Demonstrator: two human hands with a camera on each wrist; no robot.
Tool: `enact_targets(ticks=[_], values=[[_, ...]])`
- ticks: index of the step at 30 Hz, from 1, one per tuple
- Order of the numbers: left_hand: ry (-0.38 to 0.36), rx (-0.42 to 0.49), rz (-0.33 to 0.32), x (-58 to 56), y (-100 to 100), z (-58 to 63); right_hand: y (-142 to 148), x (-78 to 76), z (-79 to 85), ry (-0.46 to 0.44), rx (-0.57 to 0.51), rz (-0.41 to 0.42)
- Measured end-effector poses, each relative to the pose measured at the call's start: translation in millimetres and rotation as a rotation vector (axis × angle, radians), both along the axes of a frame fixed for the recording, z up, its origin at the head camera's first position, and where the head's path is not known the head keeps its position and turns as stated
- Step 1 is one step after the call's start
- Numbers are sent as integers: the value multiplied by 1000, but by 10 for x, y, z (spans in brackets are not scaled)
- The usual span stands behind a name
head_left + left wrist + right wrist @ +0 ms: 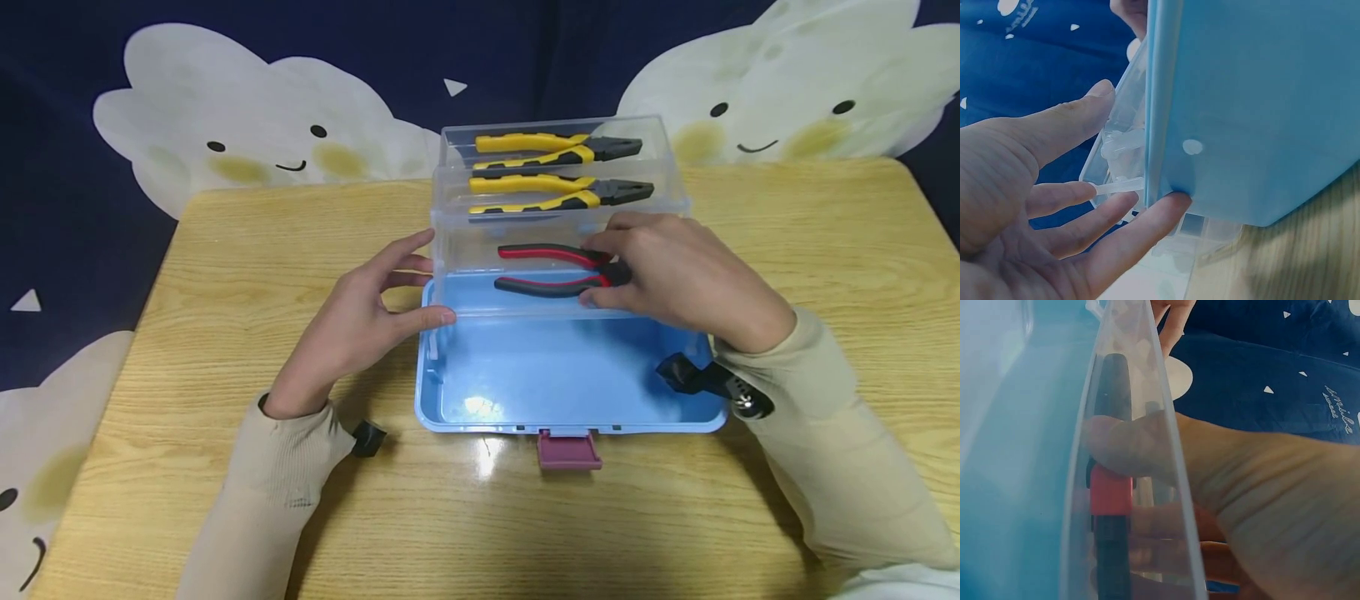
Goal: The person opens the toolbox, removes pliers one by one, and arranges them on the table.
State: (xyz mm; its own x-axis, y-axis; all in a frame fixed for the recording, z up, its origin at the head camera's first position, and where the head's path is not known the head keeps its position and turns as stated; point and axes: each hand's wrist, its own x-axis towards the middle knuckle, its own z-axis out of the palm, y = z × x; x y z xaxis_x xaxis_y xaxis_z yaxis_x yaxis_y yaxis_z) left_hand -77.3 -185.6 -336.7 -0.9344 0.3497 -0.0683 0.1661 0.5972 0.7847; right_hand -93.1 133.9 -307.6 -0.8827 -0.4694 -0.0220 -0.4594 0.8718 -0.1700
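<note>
In the head view, my right hand [671, 271] grips pliers [536, 289] with red and dark grey handles by their head end. The pliers lie inside the lower clear tray [467, 242] of a blue toolbox [525, 375], and the hand hides their jaws. Seen from the right wrist, the thumb [1116, 440] presses on the pliers behind the tray's clear wall. My left hand [356, 312] is at the tray's left end, its thumb at the front corner and its fingers loosely extended along the side. The left wrist view shows a fingertip [1175, 203] against the blue box wall.
Two yellow-and-black pliers [525, 143] [517, 184] lie in the upper clear tray compartments [450, 150]. A purple latch [570, 451] hangs from the box's front edge. The box stands on a wooden table [225, 275] against a dark cloth with cloud prints.
</note>
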Motion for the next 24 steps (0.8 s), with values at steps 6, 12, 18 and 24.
enact_targets(ticks=[6, 12, 18, 24], values=[[-7, 6, 0, 5, 2, 18, -6, -5, 6, -16, 13, -7], [1, 9, -1, 2, 2, 21, 6, 13, 10, -34, 22, 16], [-2, 9, 2, 7, -8, 5, 5, 8, 9, -29, 28, 30], [5, 15, 5, 6, 3, -5, 29, 5, 7, 1, 23, 33]])
